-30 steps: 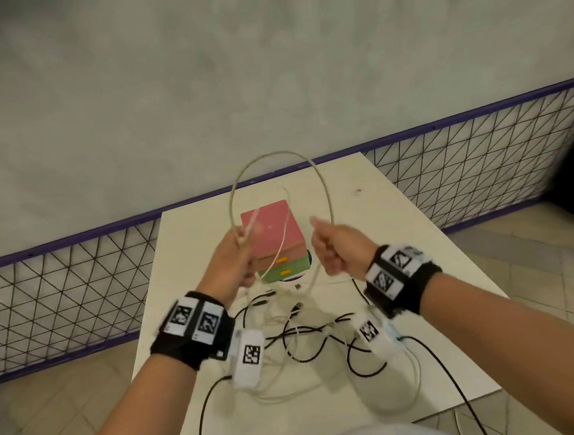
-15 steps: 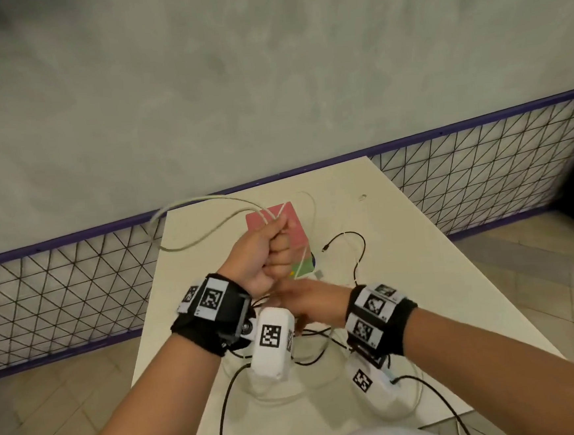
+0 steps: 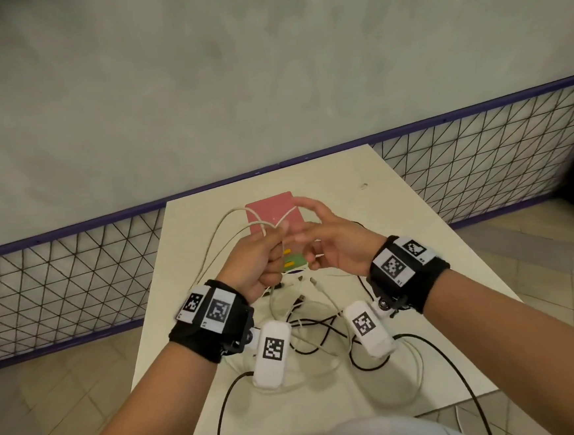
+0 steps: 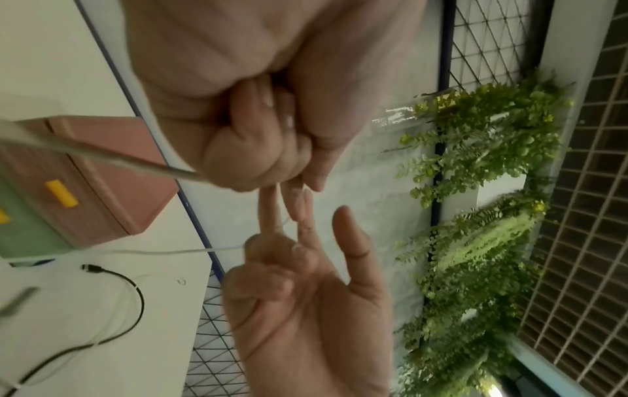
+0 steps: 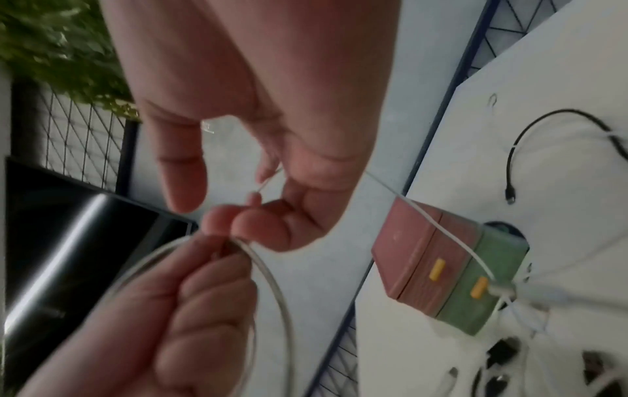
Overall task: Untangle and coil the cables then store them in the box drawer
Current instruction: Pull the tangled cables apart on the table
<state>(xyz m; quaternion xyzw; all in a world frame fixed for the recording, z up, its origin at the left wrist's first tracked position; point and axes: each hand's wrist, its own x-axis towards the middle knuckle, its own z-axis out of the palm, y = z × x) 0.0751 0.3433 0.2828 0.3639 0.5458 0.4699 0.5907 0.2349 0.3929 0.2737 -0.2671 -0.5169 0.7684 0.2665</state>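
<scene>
Left hand (image 3: 258, 260) fisted around gathered loops of a white cable (image 3: 227, 237), held up above the table (image 3: 414, 241) in front of the pink and green drawer box (image 3: 271, 211). Right hand (image 3: 329, 245) pinching the same cable's thin tail between fingertips (image 5: 251, 200), other fingers spread. Remaining black and white cables (image 3: 321, 328) tangled on the table below the wrists. Probably light, limp, slightly springy and smooth: best clamped where the loops cross, tail fed under gentle tension, connector ends spared from tugging.
</scene>
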